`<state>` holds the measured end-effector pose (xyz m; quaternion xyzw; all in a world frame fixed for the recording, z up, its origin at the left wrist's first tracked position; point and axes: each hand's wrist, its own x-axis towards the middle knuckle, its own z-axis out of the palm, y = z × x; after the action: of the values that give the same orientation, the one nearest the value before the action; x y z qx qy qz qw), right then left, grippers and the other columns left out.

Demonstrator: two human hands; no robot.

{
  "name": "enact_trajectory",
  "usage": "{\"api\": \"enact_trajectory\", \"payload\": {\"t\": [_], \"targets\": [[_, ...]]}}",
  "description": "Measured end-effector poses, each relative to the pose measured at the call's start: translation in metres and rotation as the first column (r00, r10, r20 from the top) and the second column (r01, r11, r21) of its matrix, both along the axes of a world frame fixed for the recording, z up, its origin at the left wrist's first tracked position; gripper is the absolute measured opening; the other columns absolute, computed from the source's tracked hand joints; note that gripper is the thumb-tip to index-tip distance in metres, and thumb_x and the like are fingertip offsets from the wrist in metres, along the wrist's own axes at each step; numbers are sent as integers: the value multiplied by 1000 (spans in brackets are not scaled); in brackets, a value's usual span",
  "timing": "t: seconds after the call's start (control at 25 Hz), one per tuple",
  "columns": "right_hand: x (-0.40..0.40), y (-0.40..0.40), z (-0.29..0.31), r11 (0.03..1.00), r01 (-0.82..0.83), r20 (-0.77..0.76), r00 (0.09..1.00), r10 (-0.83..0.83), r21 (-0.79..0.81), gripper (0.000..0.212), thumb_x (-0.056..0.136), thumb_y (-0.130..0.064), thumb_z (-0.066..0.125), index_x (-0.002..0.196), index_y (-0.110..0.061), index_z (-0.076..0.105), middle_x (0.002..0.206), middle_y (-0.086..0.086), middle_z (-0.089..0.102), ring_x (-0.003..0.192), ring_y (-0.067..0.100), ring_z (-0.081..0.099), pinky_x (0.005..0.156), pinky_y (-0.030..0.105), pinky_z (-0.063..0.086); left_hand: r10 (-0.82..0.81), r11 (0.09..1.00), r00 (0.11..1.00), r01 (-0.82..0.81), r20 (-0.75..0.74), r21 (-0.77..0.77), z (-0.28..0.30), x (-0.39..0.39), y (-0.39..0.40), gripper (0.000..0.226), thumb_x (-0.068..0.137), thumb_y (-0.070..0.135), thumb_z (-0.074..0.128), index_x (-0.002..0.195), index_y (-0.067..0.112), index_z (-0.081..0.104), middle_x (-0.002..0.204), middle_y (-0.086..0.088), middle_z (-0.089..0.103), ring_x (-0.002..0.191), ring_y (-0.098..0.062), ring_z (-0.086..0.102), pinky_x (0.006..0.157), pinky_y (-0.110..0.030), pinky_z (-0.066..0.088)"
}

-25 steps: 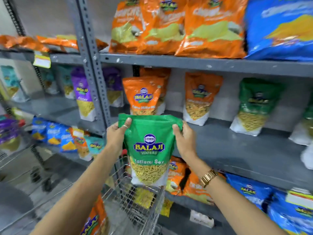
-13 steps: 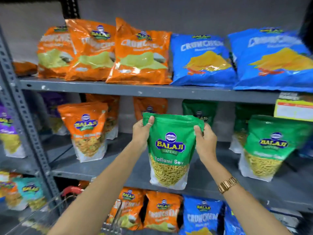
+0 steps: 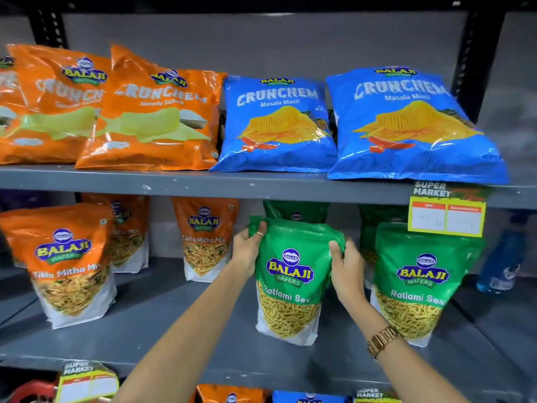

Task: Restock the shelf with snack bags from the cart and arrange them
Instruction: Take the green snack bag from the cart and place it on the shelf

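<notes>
Two hands hold one green snack bag [image 3: 287,274] by its upper corners: the left hand [image 3: 247,251] pinches the top left corner, and the right hand [image 3: 347,270] grips the right edge a little lower. The bag is a standing pouch, green on top with the words "Balaji Wafers" and "Ratlami Sev", and a clear lower part where thin yellow noodles show. Its white bottom rests on the middle shelf [image 3: 174,324], and it stands upright.

Just to the right of this bag stands a second green bag [image 3: 418,280] of the same kind. Behind the held bag, another green bag [image 3: 296,212] is partly hidden. To the left of it stand orange bags [image 3: 68,263] marked "Tikha Mitha Mix", one near the front and others further back.

Above the held bag, the upper shelf [image 3: 232,184] carries big orange chip bags [image 3: 151,112] on the left and blue chip bags [image 3: 276,123] on the right. A yellow price tag [image 3: 447,212] hangs from its edge. Far right of the held bag stands a blue bottle [image 3: 499,266].
</notes>
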<state>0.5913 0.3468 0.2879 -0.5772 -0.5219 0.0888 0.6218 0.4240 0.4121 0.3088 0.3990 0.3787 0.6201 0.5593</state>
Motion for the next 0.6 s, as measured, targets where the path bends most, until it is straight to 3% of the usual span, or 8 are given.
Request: {"api": "enact_trajectory", "payload": {"t": [0.08, 0.16, 0.2, 0.28, 0.36, 0.44, 0.6], "targets": [[3, 3, -1, 1000, 9, 14, 1000, -9, -3, 19, 93, -16, 48, 75, -15, 43, 58, -5, 43, 56, 16, 42, 58, 30, 30, 11, 1000, 1000, -11, -9, -20, 2, 4, 3, 18, 87, 19, 57, 100, 6, 58, 84, -7, 66, 59, -13, 67, 53, -22, 57], [1, 6, -1, 997, 68, 36, 997, -69, 21, 9, 91, -15, 51, 92, -6, 51, 76, 3, 53, 71, 20, 48, 65, 30, 34, 49, 998, 996, -51, -78, -25, 7, 3, 2, 16, 84, 19, 61, 98, 13, 56, 91, -6, 64, 70, -19, 64, 67, -29, 57], [-1, 6, 0, 989, 123, 57, 990, -128, 77, 18, 89, -13, 53, 104, -3, 51, 92, 9, 56, 87, 23, 50, 75, 30, 36, 78, 997, 990, -79, -120, -7, 9, 1, 3, 13, 83, 17, 62, 93, 16, 55, 93, -5, 63, 74, -19, 63, 71, -30, 56], [-10, 5, 0, 938, 190, 161, 957, -243, 289, 25, 86, -11, 54, 110, -4, 51, 116, 18, 53, 109, 27, 43, 91, 35, 33, 134, 990, 975, -123, -179, 70, 10, -7, 0, 13, 82, 11, 64, 91, 15, 56, 95, -4, 61, 78, -17, 61, 77, -28, 53], [-23, 5, -2, 866, 160, 283, 904, -322, 474, 20, 84, -11, 52, 103, -6, 54, 116, 17, 54, 109, 27, 43, 93, 36, 32, 190, 979, 959, -169, -209, 112, 6, -22, -2, 17, 81, 4, 63, 98, 5, 61, 90, -6, 63, 82, -18, 59, 79, -27, 49], [-42, 7, -8, 860, 54, 348, 900, -262, 508, 14, 85, -9, 50, 97, -7, 56, 108, 18, 60, 102, 24, 46, 90, 35, 35, 222, 973, 946, -201, -237, 111, 1, -45, -10, 11, 82, 0, 59, 92, 4, 64, 77, -4, 62, 72, -16, 57, 70, -24, 46], [-92, 9, -29, 921, -138, 364, 932, -4, 364, 16, 85, -11, 44, 94, -5, 57, 97, 19, 63, 94, 22, 47, 86, 35, 39, 318, 948, 889, -302, -330, 100, -17, -111, -32, 18, 83, 9, 62, 70, 21, 62, 72, 0, 63, 65, -14, 60, 65, -26, 48]]}}
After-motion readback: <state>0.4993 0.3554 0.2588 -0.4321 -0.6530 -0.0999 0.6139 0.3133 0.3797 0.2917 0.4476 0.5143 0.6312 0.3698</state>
